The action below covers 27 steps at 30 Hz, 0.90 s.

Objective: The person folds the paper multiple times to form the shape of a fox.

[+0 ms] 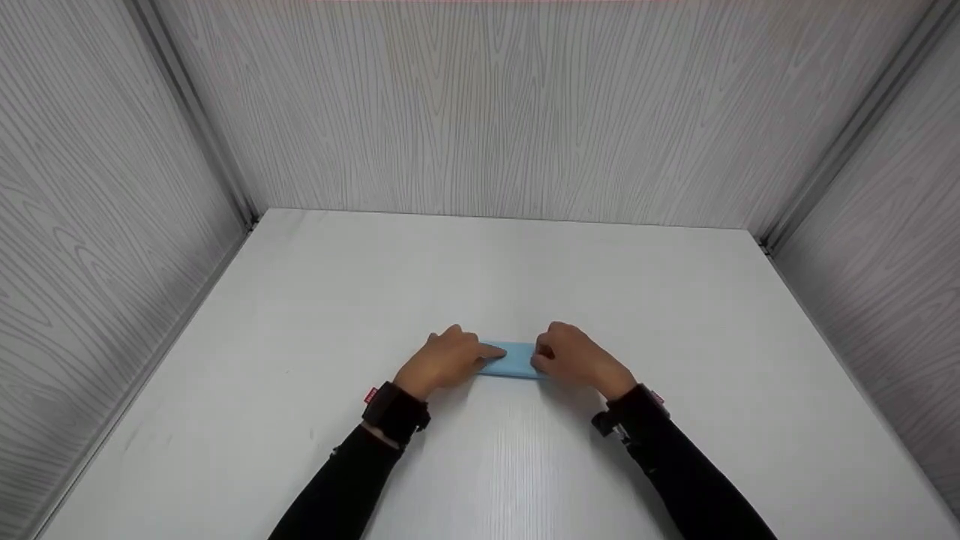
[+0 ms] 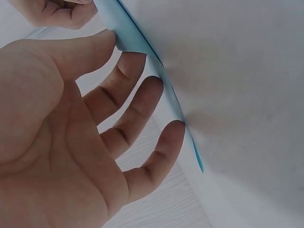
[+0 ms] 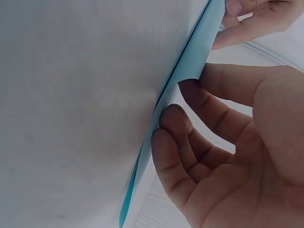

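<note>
A strip of light blue folded paper (image 1: 517, 360) lies crosswise on the white table between the two hands. My left hand (image 1: 448, 358) holds its left end, one finger stretched along the top. In the left wrist view the left thumb (image 2: 97, 50) sits at the edge of a raised, curved flap, and the other fingertips touch the paper beside it. My right hand (image 1: 576, 356) pinches the right end. The right wrist view shows the right thumb (image 3: 232, 80) and index finger at the curled edge, the remaining fingers bent against the lower layer.
The white table (image 1: 375, 277) spreads around the paper. Pale wood-grain panels stand at the back (image 1: 480, 112), the left (image 1: 82, 247) and the right (image 1: 885, 247). Black bands (image 1: 396, 412) circle both wrists, over dark sleeves.
</note>
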Available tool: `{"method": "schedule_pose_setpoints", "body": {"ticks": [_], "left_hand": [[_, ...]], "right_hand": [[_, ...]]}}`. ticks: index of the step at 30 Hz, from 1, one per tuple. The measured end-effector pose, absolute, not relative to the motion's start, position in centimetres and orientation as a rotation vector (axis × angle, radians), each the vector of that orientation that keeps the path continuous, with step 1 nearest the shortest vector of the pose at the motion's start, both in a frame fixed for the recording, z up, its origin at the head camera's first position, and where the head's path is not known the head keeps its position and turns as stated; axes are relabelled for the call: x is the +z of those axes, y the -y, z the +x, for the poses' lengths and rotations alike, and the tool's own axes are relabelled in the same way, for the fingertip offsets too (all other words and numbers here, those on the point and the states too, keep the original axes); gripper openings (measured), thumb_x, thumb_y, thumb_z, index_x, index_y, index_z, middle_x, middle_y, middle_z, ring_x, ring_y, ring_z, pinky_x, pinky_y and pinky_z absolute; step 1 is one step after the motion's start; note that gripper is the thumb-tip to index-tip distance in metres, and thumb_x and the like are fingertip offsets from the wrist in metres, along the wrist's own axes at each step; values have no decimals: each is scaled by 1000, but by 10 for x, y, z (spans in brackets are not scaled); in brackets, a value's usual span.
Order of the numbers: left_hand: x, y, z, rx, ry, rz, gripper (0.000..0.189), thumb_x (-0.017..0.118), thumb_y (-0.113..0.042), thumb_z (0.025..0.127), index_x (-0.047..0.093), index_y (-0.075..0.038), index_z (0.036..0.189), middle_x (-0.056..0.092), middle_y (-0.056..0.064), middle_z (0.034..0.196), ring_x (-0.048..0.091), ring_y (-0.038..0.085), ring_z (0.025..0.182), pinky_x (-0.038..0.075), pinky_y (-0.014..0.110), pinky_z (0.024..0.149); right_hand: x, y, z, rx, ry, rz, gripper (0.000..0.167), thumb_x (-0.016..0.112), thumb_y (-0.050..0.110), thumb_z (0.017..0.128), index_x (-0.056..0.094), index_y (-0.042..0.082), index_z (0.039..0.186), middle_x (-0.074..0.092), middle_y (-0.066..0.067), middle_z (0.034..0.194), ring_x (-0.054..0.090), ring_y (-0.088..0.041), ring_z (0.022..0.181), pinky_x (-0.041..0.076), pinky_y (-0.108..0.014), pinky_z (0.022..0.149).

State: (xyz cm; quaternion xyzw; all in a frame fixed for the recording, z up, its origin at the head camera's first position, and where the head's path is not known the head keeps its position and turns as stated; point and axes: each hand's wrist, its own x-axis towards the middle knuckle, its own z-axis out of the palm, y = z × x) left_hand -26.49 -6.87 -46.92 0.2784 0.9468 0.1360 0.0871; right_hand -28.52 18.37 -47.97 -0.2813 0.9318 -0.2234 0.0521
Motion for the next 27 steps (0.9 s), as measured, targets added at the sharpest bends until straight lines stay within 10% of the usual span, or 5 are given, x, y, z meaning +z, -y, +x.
{"method": "schedule_pose_setpoints", "body": {"ticks": [27], "left_hand": [[-468, 70, -262, 297, -2833, 845, 43, 55, -16, 107, 62, -36, 144, 59, 10, 92, 44, 24, 92, 35, 39, 75]], "right_hand": [[-478, -174, -280, -557, -2895, -819, 14, 69, 8, 94, 66, 6, 81, 51, -2, 80, 45, -15, 74, 41, -28, 67]]}}
